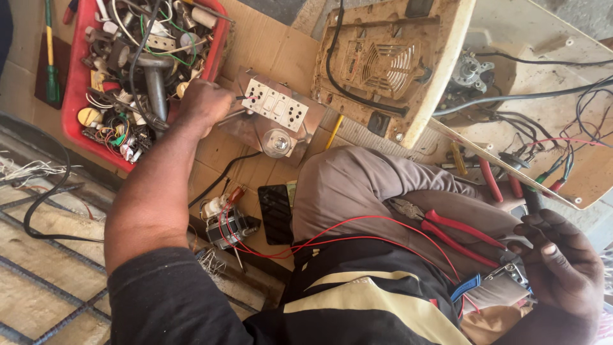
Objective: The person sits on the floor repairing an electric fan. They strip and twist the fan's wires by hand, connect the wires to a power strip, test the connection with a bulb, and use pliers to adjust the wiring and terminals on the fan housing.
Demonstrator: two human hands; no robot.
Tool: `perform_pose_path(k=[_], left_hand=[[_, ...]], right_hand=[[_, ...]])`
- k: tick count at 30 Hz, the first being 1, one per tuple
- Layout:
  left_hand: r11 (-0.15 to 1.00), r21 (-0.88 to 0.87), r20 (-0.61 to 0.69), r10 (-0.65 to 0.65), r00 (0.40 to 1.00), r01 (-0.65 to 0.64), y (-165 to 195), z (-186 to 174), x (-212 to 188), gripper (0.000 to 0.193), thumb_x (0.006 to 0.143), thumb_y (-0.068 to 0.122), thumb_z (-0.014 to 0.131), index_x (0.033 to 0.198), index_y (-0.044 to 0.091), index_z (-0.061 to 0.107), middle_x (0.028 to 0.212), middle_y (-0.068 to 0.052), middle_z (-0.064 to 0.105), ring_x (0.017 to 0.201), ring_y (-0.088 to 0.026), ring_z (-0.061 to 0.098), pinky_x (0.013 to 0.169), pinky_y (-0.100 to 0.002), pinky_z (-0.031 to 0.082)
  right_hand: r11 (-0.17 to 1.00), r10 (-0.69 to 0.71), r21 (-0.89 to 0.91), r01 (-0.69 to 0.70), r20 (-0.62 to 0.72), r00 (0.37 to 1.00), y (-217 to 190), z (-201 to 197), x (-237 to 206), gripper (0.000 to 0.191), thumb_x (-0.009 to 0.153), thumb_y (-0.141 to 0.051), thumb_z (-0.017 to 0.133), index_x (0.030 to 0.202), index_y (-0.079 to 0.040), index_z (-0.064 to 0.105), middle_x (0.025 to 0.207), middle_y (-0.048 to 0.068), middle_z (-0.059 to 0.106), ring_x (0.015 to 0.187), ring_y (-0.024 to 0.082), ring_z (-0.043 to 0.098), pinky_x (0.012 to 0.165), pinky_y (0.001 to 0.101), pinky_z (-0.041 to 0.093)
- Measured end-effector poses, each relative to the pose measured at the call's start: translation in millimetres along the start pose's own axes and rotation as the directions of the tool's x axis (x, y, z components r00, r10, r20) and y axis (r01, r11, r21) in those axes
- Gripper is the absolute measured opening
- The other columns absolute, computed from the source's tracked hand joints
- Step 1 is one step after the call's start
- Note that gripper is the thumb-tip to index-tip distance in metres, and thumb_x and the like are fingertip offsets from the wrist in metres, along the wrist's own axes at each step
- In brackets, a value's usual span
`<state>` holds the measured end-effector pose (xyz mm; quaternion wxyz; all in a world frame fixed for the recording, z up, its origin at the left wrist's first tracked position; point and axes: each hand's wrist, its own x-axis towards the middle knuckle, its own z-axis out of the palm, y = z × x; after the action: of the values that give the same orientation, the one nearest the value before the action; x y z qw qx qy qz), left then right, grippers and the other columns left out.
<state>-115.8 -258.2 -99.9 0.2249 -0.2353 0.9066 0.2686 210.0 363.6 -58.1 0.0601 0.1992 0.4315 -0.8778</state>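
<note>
Left hand (203,105) is closed around a thin probe pressed to the white rectangular switch-and-socket board (276,107), which lies on cardboard, long axis slanting from upper left to lower right. Right hand (562,265) is loosely curled over a small metal part; exact grip unclear. Red plastic tray (75,121) holds tangled wires, plugs and a metal pipe.
</note>
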Motion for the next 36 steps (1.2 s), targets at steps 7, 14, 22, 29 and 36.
perform_pose_path(k=[7,14,22,29,36], left_hand=[[0.999,-0.011,0.028,-0.048,0.998,0.048,-9.8,6.0,15.7,0.018,0.08,0.014,0.069,0.08,-0.003,0.071,0.082,-0.017,0.073,0.075,-0.024,0.07,0.069,-0.041,0.053],[0.987,-0.141,-0.07,0.069,0.995,-0.078,-17.2,12.6,23.8,0.012,0.08,0.009,0.069,0.081,-0.001,0.074,0.078,-0.013,0.073,0.07,-0.018,0.069,0.068,-0.035,0.053],[0.997,-0.071,0.075,0.007,0.997,-0.002,-5.7,-9.6,0.5,0.013,0.082,0.013,0.077,0.085,0.0,0.078,0.079,-0.01,0.075,0.068,-0.016,0.07,0.064,-0.033,0.054],[0.997,0.073,0.1,0.013,0.995,-0.02,10.0,-11.5,-11.1,0.016,0.083,0.016,0.08,0.091,0.002,0.08,0.082,-0.01,0.077,0.068,-0.016,0.07,0.064,-0.033,0.057],[0.976,0.215,0.046,0.014,0.999,-0.024,22.8,-7.7,-14.9,0.016,0.081,0.021,0.082,0.092,0.01,0.08,0.089,-0.008,0.077,0.08,-0.019,0.073,0.077,-0.034,0.057]], right_hand=[[1.0,-0.007,0.024,0.008,-0.044,0.999,4.7,-3.5,-3.0,0.039,0.109,0.003,0.053,0.147,0.007,0.047,0.143,0.025,0.059,0.13,0.036,0.059,0.106,0.05,0.048],[1.0,-0.016,-0.002,0.016,-0.091,0.996,7.9,-1.7,-4.8,0.037,0.111,0.002,0.054,0.146,0.009,0.047,0.139,0.026,0.06,0.127,0.036,0.06,0.102,0.0482,0.048],[0.999,-0.035,-0.013,0.034,-0.1,0.994,8.6,5.1,-4.5,0.036,0.112,0.003,0.054,0.146,0.011,0.047,0.135,0.025,0.059,0.125,0.035,0.061,0.099,0.0449,0.048],[1.0,-0.023,-0.018,0.022,-0.093,0.995,8.6,5.0,-4.2,0.037,0.11,0.004,0.054,0.146,0.011,0.047,0.136,0.026,0.061,0.125,0.034,0.062,0.103,0.0471,0.049],[0.999,-0.018,-0.035,0.014,-0.104,0.994,8.9,4.8,-5.6,0.036,0.111,0.005,0.054,0.146,0.01,0.047,0.133,0.024,0.058,0.124,0.034,0.061,0.1,0.0439,0.049]])
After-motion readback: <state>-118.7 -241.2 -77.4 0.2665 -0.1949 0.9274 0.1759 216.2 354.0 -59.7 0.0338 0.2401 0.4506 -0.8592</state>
